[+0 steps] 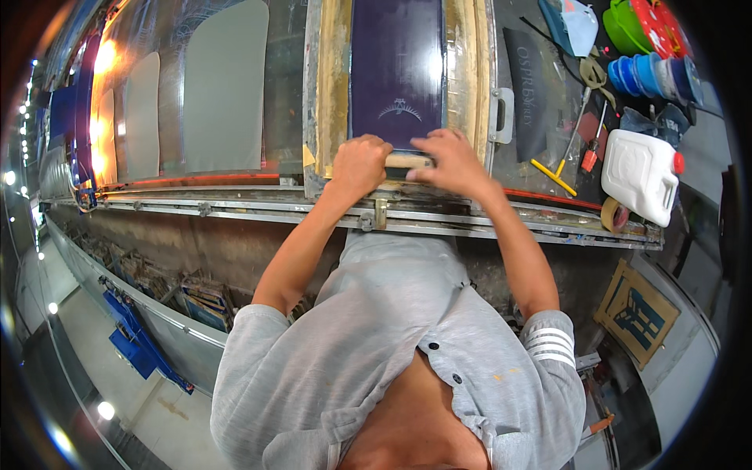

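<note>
Screen-printing stroke, by the look of it. Squeegee (pixel 407 161) lies crosswise at the near end of the screen frame (pixel 313 86), just near of the dark purple print area (pixel 398 63) and its pale crescent design (pixel 400 111). Left hand (pixel 362 166): fingers curled tight round the squeegee's left end. Right hand (pixel 453 163): fingers parted, thumb near side, fingertips far side of the bar; blurred, can't tell if touching. Reads as a regrip at stroke end. Next move calls for right closing, even pressure, blade square. Grey panel (pixel 227 86) left, white jug (pixel 636 168) right.
</note>
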Available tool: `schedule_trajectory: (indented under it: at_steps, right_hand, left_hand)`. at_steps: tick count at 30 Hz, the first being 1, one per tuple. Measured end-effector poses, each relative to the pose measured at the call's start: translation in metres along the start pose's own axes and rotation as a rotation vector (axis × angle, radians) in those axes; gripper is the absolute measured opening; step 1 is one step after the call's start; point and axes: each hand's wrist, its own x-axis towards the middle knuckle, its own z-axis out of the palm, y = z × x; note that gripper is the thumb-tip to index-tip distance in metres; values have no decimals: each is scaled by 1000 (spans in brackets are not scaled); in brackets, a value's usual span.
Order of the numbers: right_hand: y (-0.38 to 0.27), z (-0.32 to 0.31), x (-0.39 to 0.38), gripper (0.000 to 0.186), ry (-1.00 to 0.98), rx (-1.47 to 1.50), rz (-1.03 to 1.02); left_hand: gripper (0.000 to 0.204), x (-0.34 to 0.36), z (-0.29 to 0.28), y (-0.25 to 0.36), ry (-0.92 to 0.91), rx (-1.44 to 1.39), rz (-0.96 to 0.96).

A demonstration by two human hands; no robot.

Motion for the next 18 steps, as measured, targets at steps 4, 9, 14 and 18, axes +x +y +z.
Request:
schedule_trajectory:
  at_steps: [4, 9, 14, 18]
  right_hand:
    - [92, -31, 21, 54, 528, -159, 177]
    - [167, -34, 31, 45, 472, 156, 756]
    - [164, -24, 42, 39, 469, 132, 766]
    - [155, -33, 46, 35, 604, -12, 592]
  left_hand:
    - [30, 3, -4, 5, 57, 145, 53]
    - [13, 2, 15, 5, 75, 82, 44]
    - [17, -4, 18, 3, 53, 31, 13]
    - [20, -10, 7, 6, 44, -37, -32]
